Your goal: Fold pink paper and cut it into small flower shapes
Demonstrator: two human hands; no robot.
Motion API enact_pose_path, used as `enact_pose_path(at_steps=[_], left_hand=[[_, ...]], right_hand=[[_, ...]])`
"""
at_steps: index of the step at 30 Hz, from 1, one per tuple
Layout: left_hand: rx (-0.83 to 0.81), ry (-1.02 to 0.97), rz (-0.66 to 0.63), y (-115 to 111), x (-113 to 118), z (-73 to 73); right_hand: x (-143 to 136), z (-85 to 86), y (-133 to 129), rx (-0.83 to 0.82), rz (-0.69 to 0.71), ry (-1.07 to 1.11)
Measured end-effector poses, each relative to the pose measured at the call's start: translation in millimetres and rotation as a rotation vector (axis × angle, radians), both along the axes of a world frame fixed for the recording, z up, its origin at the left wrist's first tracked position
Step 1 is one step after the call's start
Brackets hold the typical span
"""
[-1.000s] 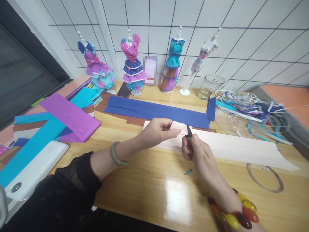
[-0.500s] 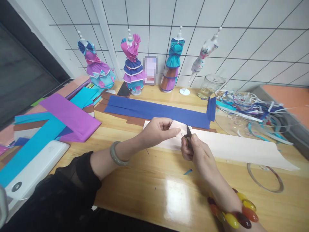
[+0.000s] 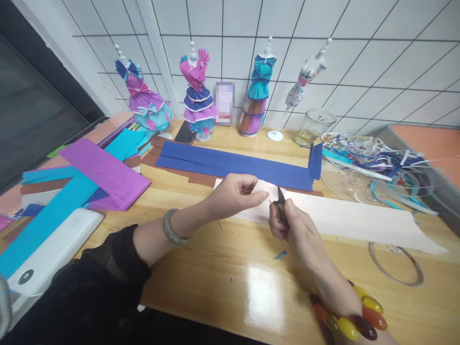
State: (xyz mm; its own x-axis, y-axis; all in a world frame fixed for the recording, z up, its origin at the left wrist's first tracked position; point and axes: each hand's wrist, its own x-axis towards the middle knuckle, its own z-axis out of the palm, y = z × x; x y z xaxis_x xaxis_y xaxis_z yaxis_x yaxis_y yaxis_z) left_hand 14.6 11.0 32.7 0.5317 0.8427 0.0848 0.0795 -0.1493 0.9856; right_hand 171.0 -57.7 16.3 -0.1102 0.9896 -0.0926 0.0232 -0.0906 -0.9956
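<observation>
A long pale pink strip of paper (image 3: pixel 345 213) lies across the middle of the table. My left hand (image 3: pixel 239 194) is over its left part, thumb and fingers closed on the pale paper; the exact grip is partly hidden. Shut around a small dark pair of scissors (image 3: pixel 281 196), my right hand (image 3: pixel 296 227) sits just right of the left one. The blades point up and away, close to the paper by my left thumb. Behind both hands lies a folded blue strip (image 3: pixel 230 164), with brown paper (image 3: pixel 201 181) showing under it.
Several small dress forms stand along the tiled wall, one in a pink and blue dress (image 3: pixel 197 96). At right are a glass jar (image 3: pixel 314 127), a heap of paper scraps (image 3: pixel 370 153) and a tape ring (image 3: pixel 395 268). Purple paper (image 3: pixel 104 172) and a white device (image 3: pixel 61 249) lie left.
The pale paper between my hands, raised in a small fold before, now looks flatter. Both hands have hardly moved, and the scissors stay in the right one.
</observation>
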Motion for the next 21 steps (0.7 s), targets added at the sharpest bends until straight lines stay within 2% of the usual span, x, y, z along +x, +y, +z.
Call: enact_pose_path(at_steps=[11, 21], left_hand=[[-0.025, -0.010, -0.067, 2.2, -2.0, 7.8], [-0.055, 0.015, -0.137, 7.6, -6.8, 6.2]], right_hand=[[0.6, 1.2, -0.7, 0.030, -0.003, -0.063], [1.9, 0.1, -1.0, 0.053, 0.014, -0.093]])
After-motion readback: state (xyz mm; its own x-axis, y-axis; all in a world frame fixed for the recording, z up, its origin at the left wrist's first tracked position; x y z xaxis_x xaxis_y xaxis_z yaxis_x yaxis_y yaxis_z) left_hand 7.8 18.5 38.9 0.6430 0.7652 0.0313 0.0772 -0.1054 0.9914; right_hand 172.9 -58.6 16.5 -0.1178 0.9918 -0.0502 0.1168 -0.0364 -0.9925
